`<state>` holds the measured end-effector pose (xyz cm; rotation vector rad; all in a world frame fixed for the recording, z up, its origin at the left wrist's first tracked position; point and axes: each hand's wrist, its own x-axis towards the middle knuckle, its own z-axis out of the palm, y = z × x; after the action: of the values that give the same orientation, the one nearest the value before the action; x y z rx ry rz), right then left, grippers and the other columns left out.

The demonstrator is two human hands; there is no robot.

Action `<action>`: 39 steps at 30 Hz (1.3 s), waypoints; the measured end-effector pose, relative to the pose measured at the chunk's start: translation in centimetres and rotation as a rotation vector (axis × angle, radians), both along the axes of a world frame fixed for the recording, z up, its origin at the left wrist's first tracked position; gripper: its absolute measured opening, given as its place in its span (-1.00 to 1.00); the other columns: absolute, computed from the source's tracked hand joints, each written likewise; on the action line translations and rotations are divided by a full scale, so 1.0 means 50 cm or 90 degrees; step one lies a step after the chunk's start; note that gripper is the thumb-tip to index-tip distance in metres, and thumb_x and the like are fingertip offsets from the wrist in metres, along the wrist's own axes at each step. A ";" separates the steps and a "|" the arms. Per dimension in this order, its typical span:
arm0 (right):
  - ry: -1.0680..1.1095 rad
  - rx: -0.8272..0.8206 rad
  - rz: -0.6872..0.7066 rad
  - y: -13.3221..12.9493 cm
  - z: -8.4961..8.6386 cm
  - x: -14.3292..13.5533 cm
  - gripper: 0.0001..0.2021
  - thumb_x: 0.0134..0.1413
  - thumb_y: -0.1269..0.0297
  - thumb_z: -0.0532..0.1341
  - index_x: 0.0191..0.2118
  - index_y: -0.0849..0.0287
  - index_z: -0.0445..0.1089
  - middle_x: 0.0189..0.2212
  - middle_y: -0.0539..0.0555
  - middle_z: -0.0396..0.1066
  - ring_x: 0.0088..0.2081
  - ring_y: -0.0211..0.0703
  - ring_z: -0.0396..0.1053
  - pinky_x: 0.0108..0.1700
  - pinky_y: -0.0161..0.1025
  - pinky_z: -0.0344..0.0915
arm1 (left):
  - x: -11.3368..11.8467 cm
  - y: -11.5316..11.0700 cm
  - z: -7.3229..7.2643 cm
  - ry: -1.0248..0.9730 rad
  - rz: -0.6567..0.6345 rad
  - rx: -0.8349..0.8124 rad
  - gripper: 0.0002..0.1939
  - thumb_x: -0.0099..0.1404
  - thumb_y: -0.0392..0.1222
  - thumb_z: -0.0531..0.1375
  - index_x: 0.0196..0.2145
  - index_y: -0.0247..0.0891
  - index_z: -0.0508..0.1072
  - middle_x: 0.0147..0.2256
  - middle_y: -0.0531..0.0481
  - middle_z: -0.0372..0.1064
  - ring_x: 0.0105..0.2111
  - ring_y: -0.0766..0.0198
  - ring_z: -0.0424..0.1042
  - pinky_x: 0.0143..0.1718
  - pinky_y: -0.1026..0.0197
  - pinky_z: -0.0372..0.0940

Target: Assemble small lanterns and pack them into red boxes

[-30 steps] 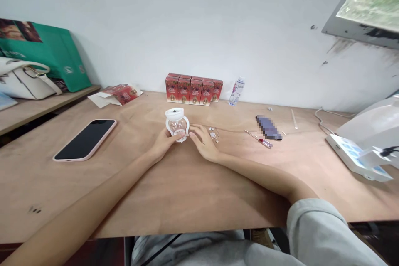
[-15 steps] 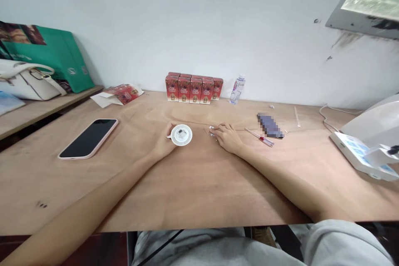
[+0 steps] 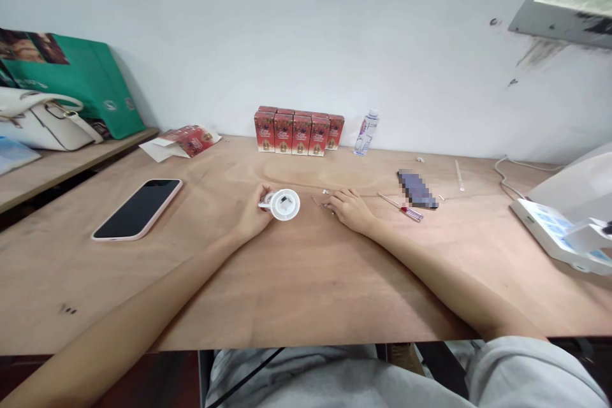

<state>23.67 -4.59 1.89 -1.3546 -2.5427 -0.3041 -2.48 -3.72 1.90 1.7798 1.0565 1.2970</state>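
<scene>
My left hand is wrapped round a white round plastic housing, cup-like with a side handle. Its round face is turned up toward me, and a small dark part sits in the middle. To the right, my right hand rests low on the table with its fingers bent and drawn together over some tiny parts. Exactly what the fingertips pinch is too small to make out. Just beyond them lies a small white piece, and a thin wire-like piece pokes out on their left.
A screwdriver and a blurred dark phone-shaped object lie right of my hand. Red boxes and a bottle stand by the wall. A phone lies left; a white device stands right.
The white housing has shifted slightly right and tilted, showing more of its side and handle. My right hand's fingers have drawn in a little over the small parts.
</scene>
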 end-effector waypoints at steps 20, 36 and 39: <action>0.222 0.061 0.031 0.007 -0.014 0.012 -0.78 0.22 0.32 0.04 -0.36 0.19 0.39 -0.29 0.15 0.44 -0.21 -0.11 0.34 -0.14 -0.14 0.24 | -0.002 0.007 -0.010 -0.006 0.002 0.009 -0.68 -0.09 -0.26 0.22 -0.38 -0.23 0.15 -0.45 0.13 0.25 -0.46 0.37 0.25 -0.44 0.30 0.16; 0.642 0.236 0.089 -0.055 0.002 -0.220 -0.84 0.20 0.21 0.06 -0.36 0.13 0.27 -0.34 0.08 0.31 -0.25 -0.19 0.33 -0.19 -0.16 0.28 | 0.010 0.005 -0.014 -0.041 0.042 0.029 -0.64 -0.11 -0.21 0.24 -0.39 -0.21 0.14 -0.47 0.16 0.19 -0.51 0.41 0.19 -0.47 0.33 0.13; 0.669 0.233 0.108 -0.053 0.001 -0.218 -0.87 0.20 0.25 0.07 -0.36 0.14 0.26 -0.35 0.07 0.29 -0.25 -0.20 0.31 -0.18 -0.18 0.29 | 0.011 0.005 -0.014 -0.057 0.049 0.035 -0.64 -0.11 -0.22 0.25 -0.39 -0.21 0.14 -0.47 0.15 0.19 -0.51 0.41 0.20 -0.48 0.34 0.13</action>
<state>12.76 -7.26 1.97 -0.8103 -1.5945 0.0037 -1.93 -3.49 1.19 1.7187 1.0572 1.4508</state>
